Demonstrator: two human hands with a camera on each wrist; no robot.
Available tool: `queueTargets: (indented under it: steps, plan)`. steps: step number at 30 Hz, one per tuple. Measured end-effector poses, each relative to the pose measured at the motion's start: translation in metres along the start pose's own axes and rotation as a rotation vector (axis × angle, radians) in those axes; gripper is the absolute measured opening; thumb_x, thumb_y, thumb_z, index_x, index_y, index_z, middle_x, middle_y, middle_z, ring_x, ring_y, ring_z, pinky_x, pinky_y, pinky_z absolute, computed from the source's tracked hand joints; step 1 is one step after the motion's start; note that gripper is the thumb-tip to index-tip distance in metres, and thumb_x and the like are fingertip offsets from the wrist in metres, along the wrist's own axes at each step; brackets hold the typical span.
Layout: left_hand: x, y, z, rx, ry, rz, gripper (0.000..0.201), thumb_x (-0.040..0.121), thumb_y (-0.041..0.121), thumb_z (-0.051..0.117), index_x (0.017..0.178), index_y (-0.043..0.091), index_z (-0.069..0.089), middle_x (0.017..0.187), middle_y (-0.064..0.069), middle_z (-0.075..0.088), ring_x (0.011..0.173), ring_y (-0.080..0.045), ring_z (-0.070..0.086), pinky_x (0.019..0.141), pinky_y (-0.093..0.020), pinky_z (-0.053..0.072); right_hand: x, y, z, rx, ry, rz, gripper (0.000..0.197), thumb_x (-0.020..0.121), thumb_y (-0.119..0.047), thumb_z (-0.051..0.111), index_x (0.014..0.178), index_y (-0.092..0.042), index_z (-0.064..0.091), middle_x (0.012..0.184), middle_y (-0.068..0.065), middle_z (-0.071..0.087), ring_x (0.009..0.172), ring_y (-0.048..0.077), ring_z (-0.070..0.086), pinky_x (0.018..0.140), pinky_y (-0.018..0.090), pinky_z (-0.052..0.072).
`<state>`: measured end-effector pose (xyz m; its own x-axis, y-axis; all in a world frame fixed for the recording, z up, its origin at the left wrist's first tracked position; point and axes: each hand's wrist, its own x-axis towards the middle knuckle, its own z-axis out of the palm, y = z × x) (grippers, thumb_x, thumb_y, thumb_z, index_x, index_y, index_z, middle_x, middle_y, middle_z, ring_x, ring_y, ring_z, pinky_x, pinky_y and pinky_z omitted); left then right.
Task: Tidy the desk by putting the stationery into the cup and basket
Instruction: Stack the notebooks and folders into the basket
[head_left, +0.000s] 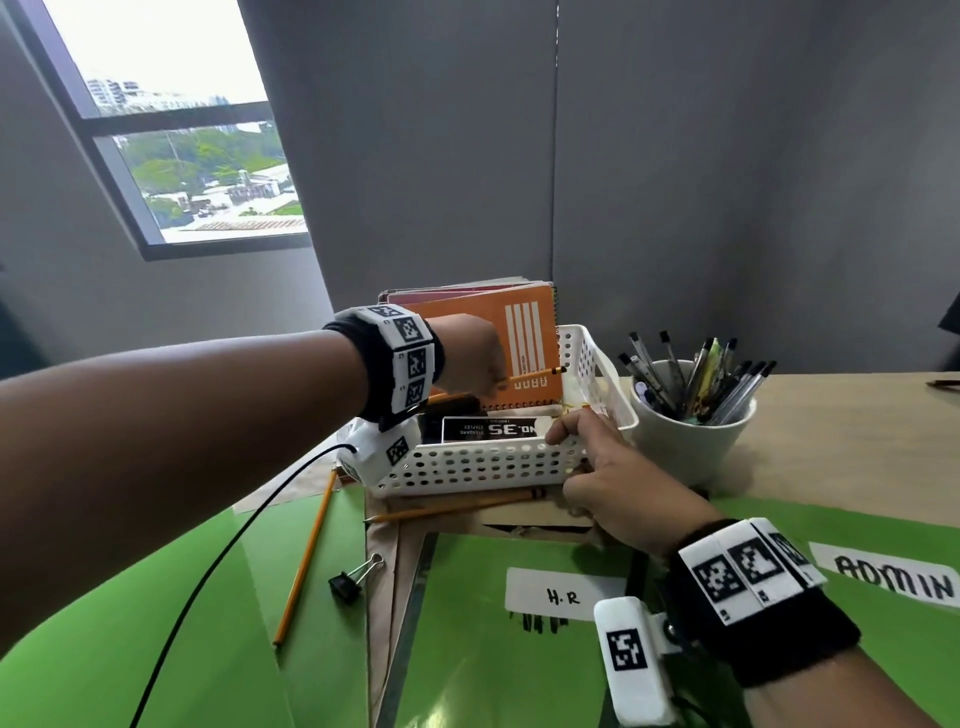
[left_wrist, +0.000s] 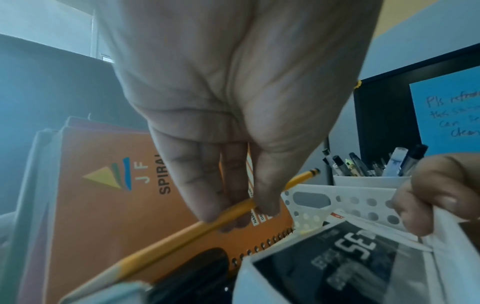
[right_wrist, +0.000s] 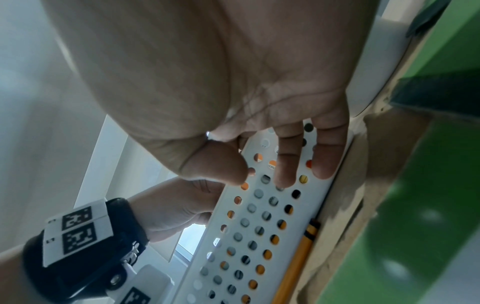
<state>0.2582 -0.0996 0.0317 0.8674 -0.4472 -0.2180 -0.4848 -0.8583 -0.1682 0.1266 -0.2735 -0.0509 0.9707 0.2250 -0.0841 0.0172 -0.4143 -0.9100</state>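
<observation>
My left hand (head_left: 491, 382) pinches a yellow pencil (head_left: 532, 375) just above the white perforated basket (head_left: 467, 470). In the left wrist view the pencil (left_wrist: 166, 244) runs slantwise under the left hand's (left_wrist: 233, 214) thumb and fingers. My right hand (head_left: 566, 452) grips the basket's front wall near its right corner. The right wrist view shows this right hand (right_wrist: 259, 176) with thumb over the rim and fingers on the outer wall (right_wrist: 249, 236). A white cup (head_left: 691, 441) full of pens stands right of the basket.
The basket holds an upright orange spiral notebook (head_left: 498, 353) and a staples box (head_left: 493, 428). Two more pencils (head_left: 304, 558) (head_left: 457, 510) and a black binder clip (head_left: 353, 577) lie on green folders (head_left: 467, 649) in front. A black cable (head_left: 208, 571) crosses the left.
</observation>
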Motion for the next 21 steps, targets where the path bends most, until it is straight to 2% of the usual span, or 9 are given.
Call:
queueTargets:
  steps: [2,3,6,8,12,14,17,19,21]
  plan:
    - [-0.001,0.001,-0.001,-0.048,0.077,0.008,0.029,0.1,0.034,0.062,0.127,0.027,0.071,0.106,0.012,0.068,0.097,-0.012,0.061,0.088,-0.027,0.049,0.0,0.0,0.0,0.005,0.002,-0.005,0.05,0.083,0.005,0.055,0.103,-0.041,0.047,0.119,-0.011,0.044,0.088,0.015,0.054,0.049,0.011,0.046]
    - [-0.002,0.002,-0.001,-0.066,0.094,0.014,0.03,0.1,0.033,0.063,0.129,0.028,0.07,0.107,0.013,0.067,0.099,-0.012,0.06,0.088,-0.027,0.048,0.0,0.0,0.0,0.006,0.003,-0.005,0.05,0.083,0.005,0.055,0.103,-0.04,0.047,0.119,-0.009,0.044,0.088,0.015,0.053,0.049,0.011,0.046]
    - [-0.002,0.006,0.003,-0.108,0.068,0.023,0.035,0.098,0.035,0.065,0.132,0.029,0.068,0.128,0.01,0.068,0.115,-0.014,0.06,0.103,-0.032,0.049,-0.001,-0.001,0.0,0.007,0.0,-0.002,0.05,0.084,0.006,0.054,0.104,-0.038,0.047,0.121,-0.004,0.046,0.085,0.013,0.052,0.048,0.01,0.045]
    - [-0.006,0.008,0.003,-0.098,0.089,0.031,0.034,0.097,0.035,0.066,0.13,0.029,0.07,0.13,0.009,0.067,0.115,-0.014,0.061,0.101,-0.031,0.049,-0.001,-0.001,0.0,0.013,-0.002,0.0,0.049,0.084,0.008,0.053,0.105,-0.036,0.047,0.119,-0.002,0.047,0.081,0.012,0.05,0.046,0.01,0.044]
    - [-0.033,0.014,-0.01,-0.085,0.2,0.09,0.012,0.096,0.027,0.067,0.102,0.025,0.076,0.099,0.011,0.071,0.088,-0.008,0.064,0.077,-0.02,0.049,-0.001,-0.001,-0.001,0.006,-0.004,0.004,0.05,0.083,0.007,0.053,0.105,-0.037,0.047,0.119,0.001,0.049,0.085,0.015,0.052,0.048,0.01,0.044]
    - [-0.055,0.017,-0.012,-0.07,0.212,0.12,0.007,0.095,0.029,0.066,0.092,0.03,0.073,0.086,0.015,0.066,0.079,-0.006,0.064,0.072,-0.019,0.051,-0.001,-0.001,-0.001,0.01,-0.004,0.015,0.05,0.081,0.007,0.052,0.104,-0.038,0.047,0.119,0.001,0.049,0.088,0.018,0.053,0.049,0.011,0.045]
    - [-0.086,0.019,0.004,0.054,0.086,0.16,0.015,0.098,0.032,0.059,0.086,0.031,0.068,0.078,0.014,0.063,0.075,-0.007,0.065,0.074,-0.025,0.058,-0.001,-0.002,-0.001,0.012,-0.027,0.011,0.05,0.08,0.007,0.053,0.107,-0.034,0.046,0.121,0.003,0.049,0.084,0.013,0.05,0.048,0.01,0.044]
    - [-0.099,0.021,0.025,0.198,-0.018,0.164,0.021,0.1,0.033,0.054,0.092,0.022,0.07,0.075,0.009,0.06,0.075,-0.014,0.065,0.075,-0.029,0.06,-0.001,-0.001,-0.001,-0.01,-0.03,0.004,0.05,0.081,0.007,0.054,0.108,-0.034,0.045,0.12,0.005,0.049,0.081,0.009,0.047,0.047,0.008,0.043]
    - [-0.106,0.019,0.048,0.312,-0.094,0.158,0.039,0.102,0.046,0.049,0.097,0.013,0.068,0.07,0.005,0.053,0.072,-0.019,0.063,0.071,-0.033,0.06,-0.001,-0.001,0.0,-0.021,-0.026,0.007,0.05,0.081,0.007,0.054,0.108,-0.034,0.045,0.117,0.005,0.05,0.08,0.009,0.046,0.046,0.008,0.042]
